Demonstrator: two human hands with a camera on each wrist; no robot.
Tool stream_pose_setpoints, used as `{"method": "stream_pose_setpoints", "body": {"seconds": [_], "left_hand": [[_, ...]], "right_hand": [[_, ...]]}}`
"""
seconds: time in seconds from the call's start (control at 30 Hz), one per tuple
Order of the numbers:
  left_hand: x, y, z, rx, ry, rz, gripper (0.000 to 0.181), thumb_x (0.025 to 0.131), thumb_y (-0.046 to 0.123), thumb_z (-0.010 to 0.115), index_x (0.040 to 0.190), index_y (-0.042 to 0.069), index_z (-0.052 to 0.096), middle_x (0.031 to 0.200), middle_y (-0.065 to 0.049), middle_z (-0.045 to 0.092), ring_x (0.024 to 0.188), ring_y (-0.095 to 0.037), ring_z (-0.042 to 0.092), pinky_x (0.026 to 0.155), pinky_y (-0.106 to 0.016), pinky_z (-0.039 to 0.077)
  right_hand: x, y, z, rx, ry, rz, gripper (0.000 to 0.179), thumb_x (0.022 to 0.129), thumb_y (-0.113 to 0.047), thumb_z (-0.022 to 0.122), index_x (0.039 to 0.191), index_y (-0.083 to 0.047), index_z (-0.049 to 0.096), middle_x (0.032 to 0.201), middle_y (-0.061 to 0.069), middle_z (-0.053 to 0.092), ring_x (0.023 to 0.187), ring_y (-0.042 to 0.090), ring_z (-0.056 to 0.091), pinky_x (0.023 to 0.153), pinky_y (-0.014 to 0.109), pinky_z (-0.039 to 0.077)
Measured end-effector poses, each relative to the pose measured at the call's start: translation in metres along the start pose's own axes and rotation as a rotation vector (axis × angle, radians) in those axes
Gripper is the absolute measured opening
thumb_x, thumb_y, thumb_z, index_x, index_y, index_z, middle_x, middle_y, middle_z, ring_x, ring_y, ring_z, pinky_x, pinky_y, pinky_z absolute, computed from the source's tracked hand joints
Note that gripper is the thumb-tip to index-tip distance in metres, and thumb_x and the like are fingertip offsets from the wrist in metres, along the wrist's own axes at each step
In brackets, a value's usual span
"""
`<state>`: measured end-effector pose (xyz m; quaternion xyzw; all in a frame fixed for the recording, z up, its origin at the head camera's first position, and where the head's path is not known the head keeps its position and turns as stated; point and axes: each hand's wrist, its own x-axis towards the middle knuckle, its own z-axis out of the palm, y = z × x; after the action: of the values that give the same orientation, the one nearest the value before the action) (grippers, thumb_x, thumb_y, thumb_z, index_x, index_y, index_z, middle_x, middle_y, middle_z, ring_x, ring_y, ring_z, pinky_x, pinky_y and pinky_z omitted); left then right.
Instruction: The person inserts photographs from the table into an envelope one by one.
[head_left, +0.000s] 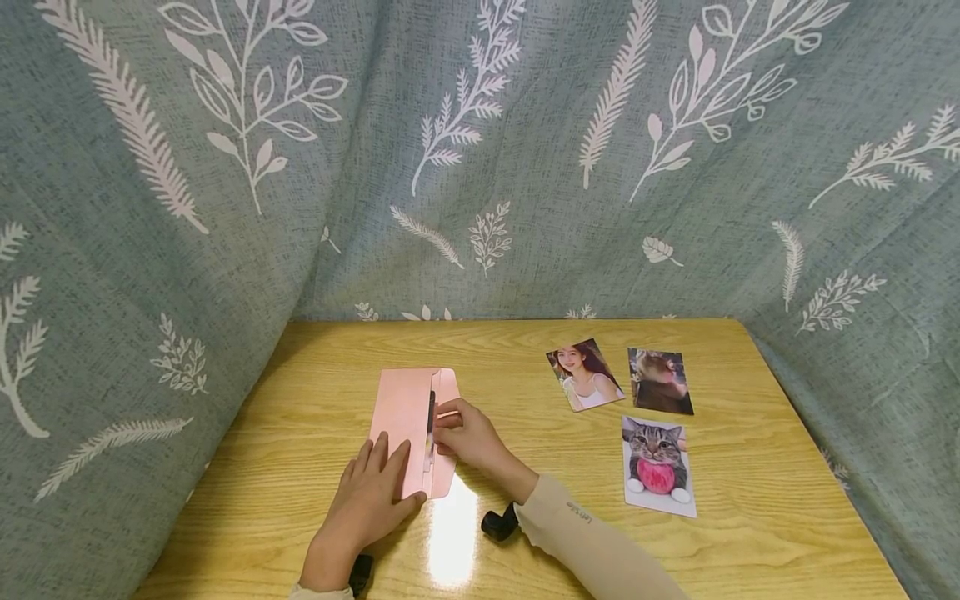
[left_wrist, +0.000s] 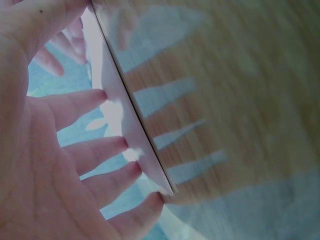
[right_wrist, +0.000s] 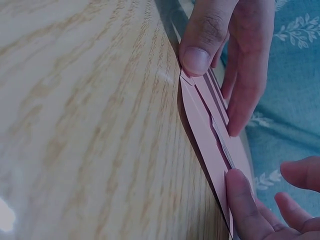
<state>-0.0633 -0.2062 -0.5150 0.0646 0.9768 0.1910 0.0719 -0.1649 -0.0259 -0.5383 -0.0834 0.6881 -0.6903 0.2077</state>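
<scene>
A pink envelope [head_left: 397,400] lies on the table with its flap spread out to the right. Along its opening shows a narrow strip of a dark photo [head_left: 431,408], mostly hidden inside. My left hand [head_left: 367,492] rests on the envelope with spread fingers, its thumb at the near corner by the fold. My right hand [head_left: 472,437] is at the opening, touching it from the flap side. In the right wrist view one finger of my right hand [right_wrist: 255,215] meets the photo's edge, while its other fingers stand apart in the air.
To the right lie a photo of a person in white [head_left: 585,385], a dark blurry-looking photo [head_left: 660,392] and a photo of a cat [head_left: 658,492]. A patterned curtain [head_left: 525,167] hangs behind the wooden table [head_left: 300,450] and along both sides.
</scene>
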Motion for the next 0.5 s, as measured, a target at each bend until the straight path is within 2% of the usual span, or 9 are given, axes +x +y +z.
{"method": "stream_pose_setpoints", "body": {"seconds": [0.27, 0.5], "left_hand": [[0.0013, -0.0018, 0.0017, 0.003, 0.004, 0.004, 0.079, 0.091, 0.048, 0.07, 0.152, 0.007, 0.042, 0.157, -0.032, 0.025, 0.145, -0.051, 0.018, 0.11, -0.069, 0.021], [0.0016, -0.002, 0.0018, 0.007, 0.005, 0.005, 0.079, 0.091, 0.049, 0.07, 0.152, 0.007, 0.043, 0.157, -0.032, 0.025, 0.145, -0.051, 0.018, 0.11, -0.07, 0.022]], "right_hand": [[0.0025, -0.0001, 0.0018, -0.007, -0.001, -0.012, 0.03, 0.092, 0.003, 0.066, 0.121, 0.005, 0.058, 0.105, 0.019, 0.066, 0.081, 0.021, 0.068, 0.07, 0.031, 0.06], [0.0018, -0.0034, 0.0048, -0.022, -0.001, 0.001, 0.032, 0.091, 0.004, 0.066, 0.122, 0.004, 0.059, 0.108, 0.02, 0.064, 0.084, 0.023, 0.069, 0.071, 0.033, 0.06]]}}
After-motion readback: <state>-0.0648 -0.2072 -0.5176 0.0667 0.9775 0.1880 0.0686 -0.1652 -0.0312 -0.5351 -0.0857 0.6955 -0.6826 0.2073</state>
